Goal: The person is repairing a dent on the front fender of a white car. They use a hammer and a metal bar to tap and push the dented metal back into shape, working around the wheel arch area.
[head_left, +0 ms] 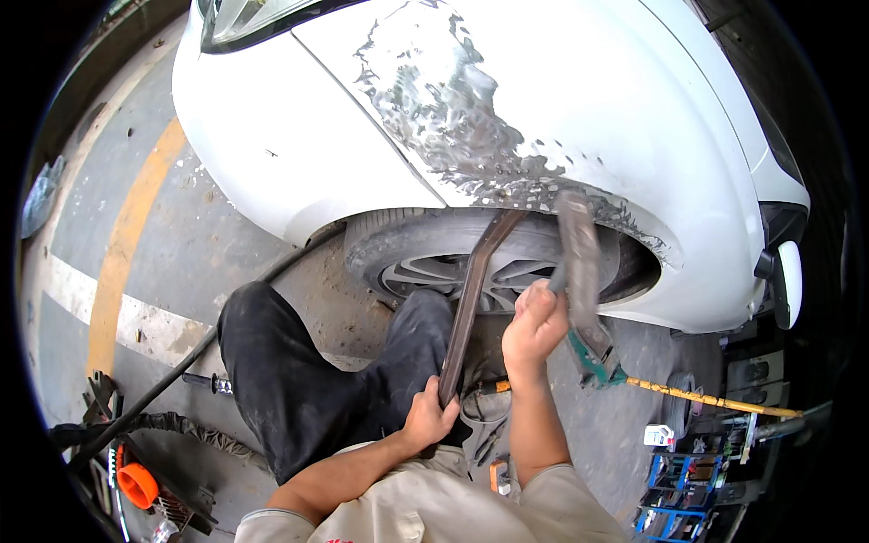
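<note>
My left hand (427, 418) grips a long, bent brown metal bar (472, 294), whose upper end reaches under the wheel-arch edge of a white car panel (634, 109). My right hand (534, 326) holds the grey handle of a hand tool (577, 249) with a long flat head, blurred, at the arch lip beside the bar. Above them is a mottled patch of bare metal and damaged paint (434, 100). The tyre and alloy wheel (371, 249) sit behind the bar.
A black hose (281, 270) runs along the left. An orange funnel (138, 486) lies among tools at lower left. A green jack (587, 362) with a yellow handle (706, 399) is at right, near blue shelving (670, 471) and a white jug (658, 434). My knees are under the panel.
</note>
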`<move>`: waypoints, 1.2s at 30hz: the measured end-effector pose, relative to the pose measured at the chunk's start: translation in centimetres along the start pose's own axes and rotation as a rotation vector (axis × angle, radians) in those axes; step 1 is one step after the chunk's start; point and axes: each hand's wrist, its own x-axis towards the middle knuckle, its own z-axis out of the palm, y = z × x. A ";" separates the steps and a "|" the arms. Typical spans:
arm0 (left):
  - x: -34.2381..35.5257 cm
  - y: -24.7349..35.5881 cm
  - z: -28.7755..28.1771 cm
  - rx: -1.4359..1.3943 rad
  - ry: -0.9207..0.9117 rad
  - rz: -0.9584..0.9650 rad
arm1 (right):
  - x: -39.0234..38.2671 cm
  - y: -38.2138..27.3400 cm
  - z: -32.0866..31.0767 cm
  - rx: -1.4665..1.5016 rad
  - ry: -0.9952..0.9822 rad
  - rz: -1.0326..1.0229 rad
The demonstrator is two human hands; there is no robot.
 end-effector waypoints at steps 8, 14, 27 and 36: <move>0.1 -0.5 0.3 -0.006 -0.007 -0.012 | 0.0 -1.1 0.1 -0.007 0.005 0.003; 0.1 -0.4 0.3 0.003 -0.021 -0.014 | -0.1 -0.8 -0.3 -0.324 -0.067 -0.166; 0.0 -1.1 0.6 0.003 -0.012 -0.018 | -0.6 -1.2 -0.5 -0.227 -0.097 0.029; -0.1 -0.6 0.3 -0.015 0.001 -0.011 | -0.9 -2.4 0.0 -0.109 -0.068 0.065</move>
